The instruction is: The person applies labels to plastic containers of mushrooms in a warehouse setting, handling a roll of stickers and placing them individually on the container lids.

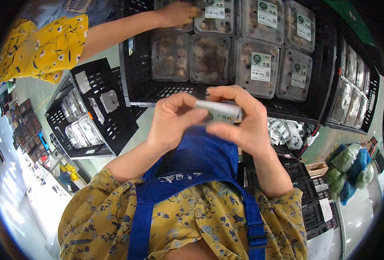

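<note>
Close to my chest, my left hand (175, 122) pinches the left part of a roll of printed labels (218, 112) between thumb and fingers. My right hand (244, 118) curls around the roll's right end, thumb below and fingers above; it is blurred, and whether it grips the roll is unclear. Just beyond both hands stands a black plastic crate (140, 94) with clear plastic clamshell boxes in two rows. One clamshell box (257, 66) at its right bears a label; two boxes at the near left, one of them this clamshell box (170, 57), show no label.
A co-worker's hand (179, 14) reaches over the crate's far left. Another black crate with packed boxes (84, 133) stands at left, and one more (351, 87) at right. Below the main crate's right side lie loose label strips (284, 131). Filled mesh bags (351, 165) lie farther right.
</note>
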The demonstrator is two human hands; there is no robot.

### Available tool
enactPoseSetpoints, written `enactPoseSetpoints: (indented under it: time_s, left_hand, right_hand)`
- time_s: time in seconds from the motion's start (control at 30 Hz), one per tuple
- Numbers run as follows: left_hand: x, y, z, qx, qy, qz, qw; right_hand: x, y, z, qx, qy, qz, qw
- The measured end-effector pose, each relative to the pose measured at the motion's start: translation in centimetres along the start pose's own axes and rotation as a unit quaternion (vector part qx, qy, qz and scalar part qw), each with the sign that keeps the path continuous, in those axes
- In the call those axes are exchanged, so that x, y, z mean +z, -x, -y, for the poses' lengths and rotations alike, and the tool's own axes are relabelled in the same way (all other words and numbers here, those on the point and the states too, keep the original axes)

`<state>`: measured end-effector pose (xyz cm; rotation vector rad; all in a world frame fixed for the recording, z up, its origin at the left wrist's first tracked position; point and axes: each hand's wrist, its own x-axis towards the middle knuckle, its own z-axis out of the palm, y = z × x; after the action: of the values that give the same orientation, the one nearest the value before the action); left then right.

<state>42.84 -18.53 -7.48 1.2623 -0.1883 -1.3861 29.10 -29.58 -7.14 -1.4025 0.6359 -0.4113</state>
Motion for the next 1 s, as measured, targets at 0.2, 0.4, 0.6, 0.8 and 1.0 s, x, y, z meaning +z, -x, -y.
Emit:
enactPoseSetpoints:
  time_s: [0.2,0.4,0.6,0.8,1.0]
  left_hand:
    - [0.3,-1.0,0.5,0.034,0.081,-0.079,0.993]
    - [0.4,-2.0,0.6,0.129,-0.072,-0.115,0.982]
    - [-0.1,-3.2,-1.8,0.155,-0.277,-0.012,0.948]
    - [0.8,-4.8,-1.8,0.354,-0.486,-0.086,0.794]
    - [1.3,-5.7,-1.7,0.284,-0.424,-0.141,0.849]
  right_hand:
    - [2.5,-0.7,-2.7,0.018,-0.099,-0.094,0.991]
    - [2.1,-1.9,-2.5,0.014,0.000,-0.101,0.995]
    - [1.4,-3.1,-2.1,-0.063,0.125,-0.124,0.982]
    - [0.2,-4.2,-2.6,0.002,0.165,-0.113,0.980]
    - [-1.4,-4.4,-2.2,0.078,0.136,-0.050,0.986]
